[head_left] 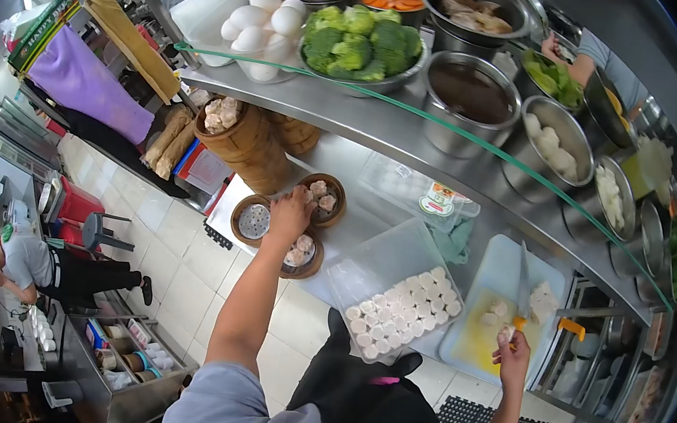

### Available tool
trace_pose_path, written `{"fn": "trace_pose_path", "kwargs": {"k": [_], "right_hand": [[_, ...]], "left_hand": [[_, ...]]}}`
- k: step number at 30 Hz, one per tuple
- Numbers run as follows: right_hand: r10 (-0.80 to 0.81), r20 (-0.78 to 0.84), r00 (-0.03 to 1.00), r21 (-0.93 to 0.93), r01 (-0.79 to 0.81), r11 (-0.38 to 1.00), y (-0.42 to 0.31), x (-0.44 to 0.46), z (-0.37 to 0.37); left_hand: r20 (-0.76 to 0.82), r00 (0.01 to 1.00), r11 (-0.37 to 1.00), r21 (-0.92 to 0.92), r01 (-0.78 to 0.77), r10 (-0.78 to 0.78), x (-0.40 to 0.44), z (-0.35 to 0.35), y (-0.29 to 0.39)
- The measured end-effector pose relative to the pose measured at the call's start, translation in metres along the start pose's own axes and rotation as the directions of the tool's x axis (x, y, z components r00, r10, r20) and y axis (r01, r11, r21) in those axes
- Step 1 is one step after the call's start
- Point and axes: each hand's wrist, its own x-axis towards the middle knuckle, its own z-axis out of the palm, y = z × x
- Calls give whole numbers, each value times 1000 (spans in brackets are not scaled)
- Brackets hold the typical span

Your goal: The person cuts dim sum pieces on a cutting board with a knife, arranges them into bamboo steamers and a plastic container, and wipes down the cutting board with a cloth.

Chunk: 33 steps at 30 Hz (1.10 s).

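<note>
My left hand point(292, 214) is among three small round bamboo steamers, its fingers bunched at the near side of the upper right steamer point(342, 209). Pinkish dumplings point(324, 201) sit in that one; whatever the fingertips hold is hidden. To its left, another steamer point(236, 233) shows only a perforated liner point(254, 221). Below, a third steamer point(313, 269) contains more dumplings point(300, 251). Over the cutting board point(466, 345), my right hand point(515, 360) pinches a small pinkish-white dumpling point(505, 335). A knife point(524, 281) with an orange handle lies beside pale pieces point(498, 309).
A clear plastic box point(365, 270) holds rows of white round pieces point(402, 312). Stacked steamers point(248, 154) stand behind my left hand. A glass-edged steel shelf point(326, 108) overhangs the counter, bearing broccoli point(363, 45), eggs point(256, 24) and metal pots point(470, 101). Another person point(36, 267) stands at left.
</note>
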Motion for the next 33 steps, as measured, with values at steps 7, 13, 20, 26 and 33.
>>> {"fn": "trace_pose_path", "kwargs": {"k": [7,13,20,26,33], "right_hand": [[2,541,841,607,-392,691,-65,26,167],[0,819,574,362,-517,776,-125,67,320],[46,862,504,220,-455,863,-166,89,385],[-588,288,756,-77,630,773,-155,139,428],[-704,183,686,-238,726,645,-134,95,412]], "left_hand": [[11,993,954,276,-117,119,18,23,-35],[217,848,591,-795,-133,483,-35,-60,15],[190,931,791,-595,-145,313,-21,-66,-19],[49,867,848,-240,-472,497,17,-34,-42],[158,824,839,-134,-528,544,32,6,-58]]}}
